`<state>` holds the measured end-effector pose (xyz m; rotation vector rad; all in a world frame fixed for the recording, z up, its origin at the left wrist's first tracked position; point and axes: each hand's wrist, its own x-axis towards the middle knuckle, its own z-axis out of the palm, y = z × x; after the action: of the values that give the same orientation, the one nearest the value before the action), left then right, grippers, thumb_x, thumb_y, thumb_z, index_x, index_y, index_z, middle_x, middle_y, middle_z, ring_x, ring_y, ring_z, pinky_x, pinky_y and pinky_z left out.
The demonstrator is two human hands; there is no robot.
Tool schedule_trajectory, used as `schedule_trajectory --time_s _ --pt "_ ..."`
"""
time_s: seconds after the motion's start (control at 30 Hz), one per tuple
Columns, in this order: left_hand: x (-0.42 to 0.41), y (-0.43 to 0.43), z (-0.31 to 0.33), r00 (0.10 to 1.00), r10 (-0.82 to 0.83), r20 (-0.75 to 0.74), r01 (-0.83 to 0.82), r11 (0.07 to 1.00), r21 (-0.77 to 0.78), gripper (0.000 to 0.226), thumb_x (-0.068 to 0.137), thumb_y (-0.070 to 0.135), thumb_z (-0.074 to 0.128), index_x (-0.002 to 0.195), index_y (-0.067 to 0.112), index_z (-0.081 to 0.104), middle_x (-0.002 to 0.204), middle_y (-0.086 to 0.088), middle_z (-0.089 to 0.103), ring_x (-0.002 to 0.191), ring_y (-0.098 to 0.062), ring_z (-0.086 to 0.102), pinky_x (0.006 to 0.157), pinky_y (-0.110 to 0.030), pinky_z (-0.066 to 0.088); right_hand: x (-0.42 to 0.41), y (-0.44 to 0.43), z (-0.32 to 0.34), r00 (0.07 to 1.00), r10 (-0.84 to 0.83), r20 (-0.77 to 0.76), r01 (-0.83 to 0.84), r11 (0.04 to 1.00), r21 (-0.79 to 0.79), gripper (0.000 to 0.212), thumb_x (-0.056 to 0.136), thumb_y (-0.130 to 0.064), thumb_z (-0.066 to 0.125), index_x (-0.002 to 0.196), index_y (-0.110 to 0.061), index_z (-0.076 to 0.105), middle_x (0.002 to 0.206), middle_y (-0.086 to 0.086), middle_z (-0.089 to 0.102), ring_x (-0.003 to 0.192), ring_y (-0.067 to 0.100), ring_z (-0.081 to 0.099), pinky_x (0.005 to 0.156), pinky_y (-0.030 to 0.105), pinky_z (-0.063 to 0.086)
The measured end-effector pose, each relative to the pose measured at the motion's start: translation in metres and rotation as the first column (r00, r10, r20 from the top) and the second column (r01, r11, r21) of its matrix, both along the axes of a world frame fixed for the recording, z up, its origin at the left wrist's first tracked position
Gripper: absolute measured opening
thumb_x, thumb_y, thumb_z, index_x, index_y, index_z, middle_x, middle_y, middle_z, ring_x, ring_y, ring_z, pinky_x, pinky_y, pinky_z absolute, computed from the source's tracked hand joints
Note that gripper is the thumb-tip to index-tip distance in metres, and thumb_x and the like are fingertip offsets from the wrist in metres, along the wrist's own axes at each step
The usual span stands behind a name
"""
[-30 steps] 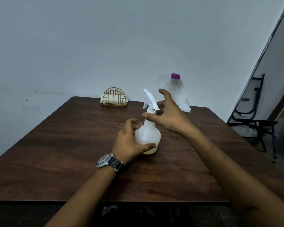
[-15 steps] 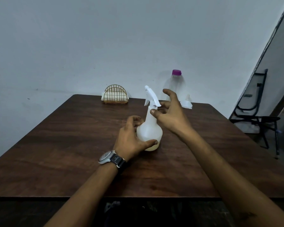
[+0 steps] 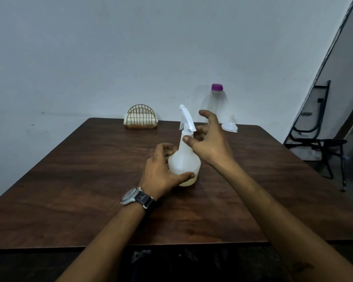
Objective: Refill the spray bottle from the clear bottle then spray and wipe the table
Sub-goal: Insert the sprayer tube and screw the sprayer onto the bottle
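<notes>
Evidently the uncapping step: left hand [image 3: 159,171] wraps its fingers round the spray bottle [image 3: 184,161]; right hand [image 3: 211,144], fingers spread and empty, must next grip and twist the trigger head [image 3: 186,119].

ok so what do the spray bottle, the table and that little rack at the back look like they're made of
spray bottle: milky translucent plastic, matte; pale liquid shows through near its base.
table: dark wood-grain top with a soft sheen; solid wood, veneer or laminate, cannot tell.
rack: thin gold-coloured wire, most likely metal, slightly glossy.
</notes>
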<state>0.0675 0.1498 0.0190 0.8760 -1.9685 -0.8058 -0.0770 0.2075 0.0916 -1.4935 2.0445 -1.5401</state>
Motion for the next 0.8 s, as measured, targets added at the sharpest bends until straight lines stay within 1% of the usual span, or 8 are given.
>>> schedule_trajectory --time_s 0.13,0.2,0.3,0.4,0.47,0.53,0.63,0.8 --pt "-0.0002 0.0001 0.0001 1.000 0.006 0.008 -0.006 1.000 0.004 0.098 0.052 0.047 0.096 0.132 0.026 0.043 0.131 0.008 0.061 0.114 -0.008 0.060 0.092 -0.029 0.056 -0.0002 -0.0009 0.0012 0.999 -0.023 -0.027 0.024 0.999 0.035 0.093 0.072 -0.046 0.092 0.144 -0.027 0.036 0.099 -0.007 0.065 0.100 0.009 0.064 0.078 0.025 0.049" --pt "0.0001 0.0004 0.0003 1.000 0.006 0.015 -0.006 1.000 0.005 0.098 0.052 0.048 0.096 0.132 0.027 0.043 0.132 0.008 0.060 0.114 -0.008 0.060 0.093 -0.030 0.056 -0.0002 -0.0004 -0.0009 1.000 -0.004 0.000 0.004 0.999 0.038 0.096 0.072 -0.050 0.090 0.147 -0.029 0.034 0.109 -0.008 0.064 0.106 0.010 0.062 0.081 0.024 0.048" --pt "0.0004 0.0002 -0.0003 1.000 0.004 0.000 -0.004 1.000 0.002 0.099 0.052 0.046 0.096 0.133 0.025 0.043 0.130 0.008 0.061 0.114 -0.009 0.060 0.094 -0.033 0.056 -0.0006 -0.0005 -0.0045 0.999 0.027 0.046 -0.027 1.000 0.001 0.087 0.083 -0.036 0.084 0.151 -0.035 0.030 0.120 -0.010 0.067 0.112 0.011 0.065 0.099 0.040 0.054" --pt "0.0005 -0.0004 -0.0003 1.000 -0.001 0.003 0.001 1.000 -0.004 0.099 0.053 0.045 0.097 0.133 0.025 0.043 0.129 0.008 0.060 0.115 -0.010 0.060 0.094 -0.033 0.056 -0.0011 -0.0027 -0.0043 0.996 0.032 0.086 -0.032 0.999 -0.004 0.080 0.089 -0.019 0.079 0.152 -0.034 0.032 0.113 -0.009 0.072 0.103 0.007 0.069 0.098 0.043 0.057" --pt "0.0005 -0.0001 -0.0001 1.000 -0.002 0.008 0.002 1.000 -0.002 0.099 0.053 0.046 0.096 0.133 0.025 0.042 0.130 0.008 0.060 0.116 -0.010 0.060 0.093 -0.033 0.056 -0.0013 -0.0054 -0.0046 0.997 0.015 0.074 -0.014 1.000 -0.011 0.080 0.086 -0.022 0.083 0.149 -0.033 0.035 0.109 -0.010 0.071 0.102 0.009 0.069 0.097 0.045 0.058" --pt "0.0003 0.0005 0.0003 1.000 0.000 0.001 0.000 1.000 0.001 0.099 0.052 0.047 0.096 0.132 0.026 0.042 0.130 0.008 0.060 0.116 -0.011 0.060 0.093 -0.033 0.057 -0.0007 -0.0066 -0.0043 0.998 0.001 0.056 -0.001 1.000 -0.008 0.084 0.080 -0.033 0.087 0.148 -0.033 0.036 0.109 -0.011 0.069 0.103 0.011 0.069 0.096 0.047 0.057" --pt "0.0006 0.0011 0.0009 1.000 -0.002 0.003 0.002 1.000 0.004 0.096 0.053 0.045 0.096 0.131 0.027 0.042 0.131 0.007 0.060 0.116 -0.011 0.059 0.091 -0.030 0.055 0.0002 -0.0039 -0.0026 1.000 -0.002 0.029 0.003 1.000 -0.016 0.089 0.077 -0.043 0.088 0.149 -0.034 0.036 0.107 -0.018 0.066 0.109 0.011 0.066 0.096 0.041 0.055" --pt "0.0004 0.0007 -0.0004 1.000 0.002 -0.008 -0.002 1.000 0.003 0.097 0.052 0.045 0.097 0.131 0.027 0.043 0.129 0.008 0.061 0.114 -0.010 0.060 0.091 -0.030 0.056 0.0009 -0.0019 0.0004 0.999 0.040 0.027 -0.039 0.999 -0.022 0.075 0.087 -0.021 0.080 0.149 -0.030 0.039 0.109 -0.015 0.069 0.099 0.004 0.068 0.097 0.041 0.057"
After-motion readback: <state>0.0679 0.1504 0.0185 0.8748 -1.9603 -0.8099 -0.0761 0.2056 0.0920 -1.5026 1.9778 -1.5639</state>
